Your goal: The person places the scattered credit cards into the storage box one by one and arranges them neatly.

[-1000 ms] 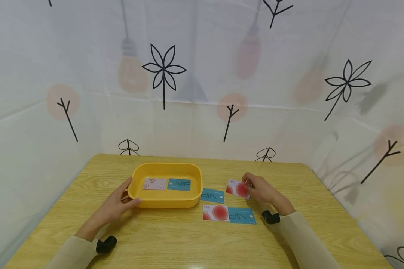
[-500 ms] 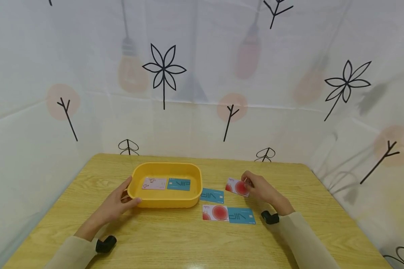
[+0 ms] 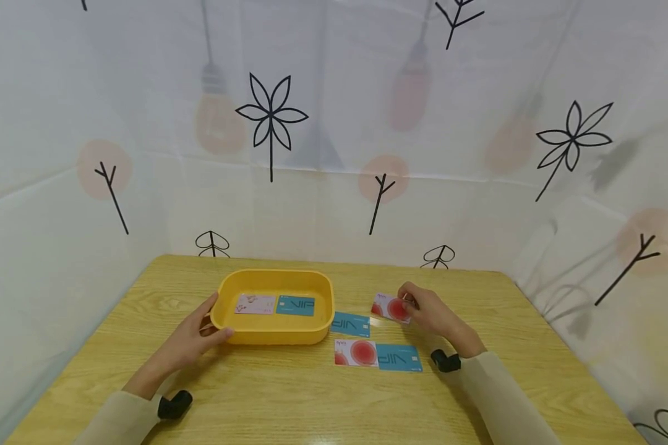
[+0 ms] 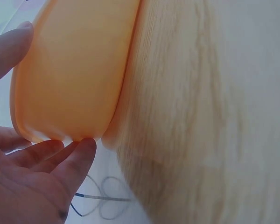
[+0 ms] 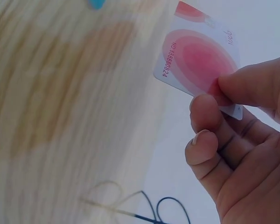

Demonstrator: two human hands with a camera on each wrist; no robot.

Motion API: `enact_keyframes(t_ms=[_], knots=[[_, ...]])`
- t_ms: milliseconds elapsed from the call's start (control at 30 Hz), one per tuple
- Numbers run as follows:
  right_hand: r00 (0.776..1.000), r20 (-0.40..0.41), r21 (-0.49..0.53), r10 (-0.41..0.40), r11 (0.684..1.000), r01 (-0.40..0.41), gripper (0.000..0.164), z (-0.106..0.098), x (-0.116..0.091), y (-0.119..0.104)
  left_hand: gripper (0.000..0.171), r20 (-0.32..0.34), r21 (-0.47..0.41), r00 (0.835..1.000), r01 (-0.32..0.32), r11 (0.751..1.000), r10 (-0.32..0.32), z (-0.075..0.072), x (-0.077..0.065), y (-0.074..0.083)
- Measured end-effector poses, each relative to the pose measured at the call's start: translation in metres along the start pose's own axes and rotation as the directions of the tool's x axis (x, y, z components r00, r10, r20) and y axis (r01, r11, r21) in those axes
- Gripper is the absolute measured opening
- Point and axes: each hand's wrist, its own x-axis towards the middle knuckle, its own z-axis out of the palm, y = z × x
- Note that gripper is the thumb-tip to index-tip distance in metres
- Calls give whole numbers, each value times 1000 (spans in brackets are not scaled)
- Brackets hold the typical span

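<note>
My left hand (image 3: 186, 340) holds the left end of a yellow plastic tray (image 3: 273, 337), thumb at the near rim and fingertips against the end wall (image 4: 74, 93). Inside the tray lie a pale pink card (image 3: 255, 304) and a teal VIP card (image 3: 295, 305). To its right, my right hand (image 3: 435, 313) pinches a white card with red circles (image 3: 386, 307) by one corner between thumb and fingers. In the right wrist view this card (image 5: 196, 56) is tilted and lifted off the table, its number print showing.
Just right of the tray, a teal VIP card (image 3: 352, 324) lies on the wooden table (image 3: 289, 402). Nearer, a second red-circle card (image 3: 356, 352) and another teal VIP card (image 3: 399, 357) lie edge to edge. A patterned white cloth (image 3: 334, 136) hangs behind.
My right hand has shifted slightly left and up with the red-circle card. The left hand, the tray and the other cards keep their places.
</note>
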Motion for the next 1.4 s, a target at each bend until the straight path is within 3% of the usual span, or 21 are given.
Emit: enact_keyframes(t_ms=[333,667,1067,1400], knots=[[997,-44,20,-61,998,62,14,-7,7,-10,96,-4,22,1000,20,1000,-20,0,1,-2],[989,-91,49,-119,991,124,13,-9,23,-39,96,-4,35,1000,30,999,-30,-2,1,0],[979,-83,124,-189,972,198,11,5,46,-74,97,1,9,1000,20,1000,-20,2,1,-2],[972,-60,129,-226,964,232,13,20,61,-99,96,-6,25,1000,16,1000,-16,2,1,-2]])
